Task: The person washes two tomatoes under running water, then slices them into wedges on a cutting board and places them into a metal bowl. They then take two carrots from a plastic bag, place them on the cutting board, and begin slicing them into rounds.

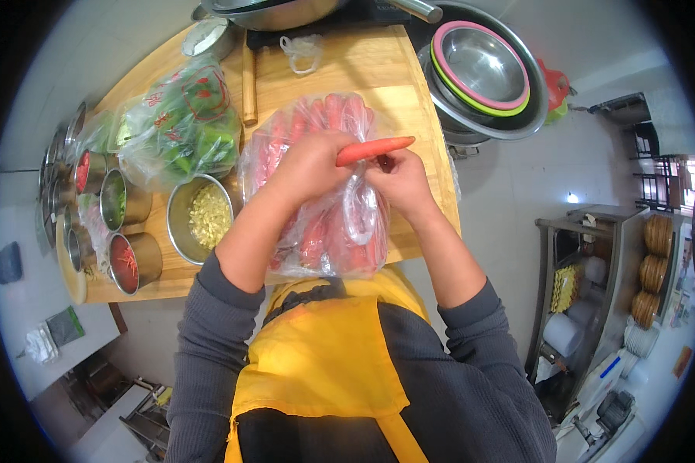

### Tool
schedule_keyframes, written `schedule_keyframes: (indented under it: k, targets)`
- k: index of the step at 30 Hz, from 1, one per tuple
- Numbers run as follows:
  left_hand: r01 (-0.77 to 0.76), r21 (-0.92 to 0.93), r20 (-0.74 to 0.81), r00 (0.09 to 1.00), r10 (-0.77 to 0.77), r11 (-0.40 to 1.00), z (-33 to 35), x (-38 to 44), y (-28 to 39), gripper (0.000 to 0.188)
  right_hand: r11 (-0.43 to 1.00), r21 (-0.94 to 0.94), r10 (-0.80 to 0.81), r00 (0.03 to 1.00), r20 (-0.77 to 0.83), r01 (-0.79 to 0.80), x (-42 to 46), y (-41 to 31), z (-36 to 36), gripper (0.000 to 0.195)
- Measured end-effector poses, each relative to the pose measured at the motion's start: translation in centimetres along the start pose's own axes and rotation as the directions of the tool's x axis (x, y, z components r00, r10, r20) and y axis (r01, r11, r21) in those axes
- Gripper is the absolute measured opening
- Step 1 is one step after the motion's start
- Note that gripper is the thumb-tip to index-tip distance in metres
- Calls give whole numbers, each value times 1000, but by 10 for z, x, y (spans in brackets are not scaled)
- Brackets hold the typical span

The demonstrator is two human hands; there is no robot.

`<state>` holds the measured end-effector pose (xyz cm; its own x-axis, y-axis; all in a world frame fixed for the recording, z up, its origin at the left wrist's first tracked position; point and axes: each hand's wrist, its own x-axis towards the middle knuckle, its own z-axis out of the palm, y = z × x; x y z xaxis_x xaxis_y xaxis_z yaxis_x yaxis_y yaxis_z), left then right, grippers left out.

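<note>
An orange carrot sticks out to the right from my left hand, which is closed around its thick end. Under both hands lies a clear plastic bag full of carrots, on the wooden table. My right hand is just below the carrot's tip, its fingers pinching the gathered plastic near the bag's looped handle. The fingertips of both hands are partly hidden.
Left of the bag stand a steel pot of chopped pale yellow pieces, several smaller steel pots and a plastic bag of green vegetables. A wooden rolling pin lies beyond. Nested basins stand at the upper right.
</note>
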<state>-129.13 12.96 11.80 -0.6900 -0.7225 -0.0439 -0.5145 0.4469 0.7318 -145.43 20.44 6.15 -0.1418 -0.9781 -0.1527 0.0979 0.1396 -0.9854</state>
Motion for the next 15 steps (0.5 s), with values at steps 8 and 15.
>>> schedule_keyframes:
  k: [8,15]
  targets:
    - [-42,165,-23,999,46,985,0,8,-17,25,897,-440,-12,997,74,44,12,-15,-1,30]
    - [49,-59,-64,997,-53,997,6,2,-10,24,902,-427,156,971,182,-65,30,-22,-16,27]
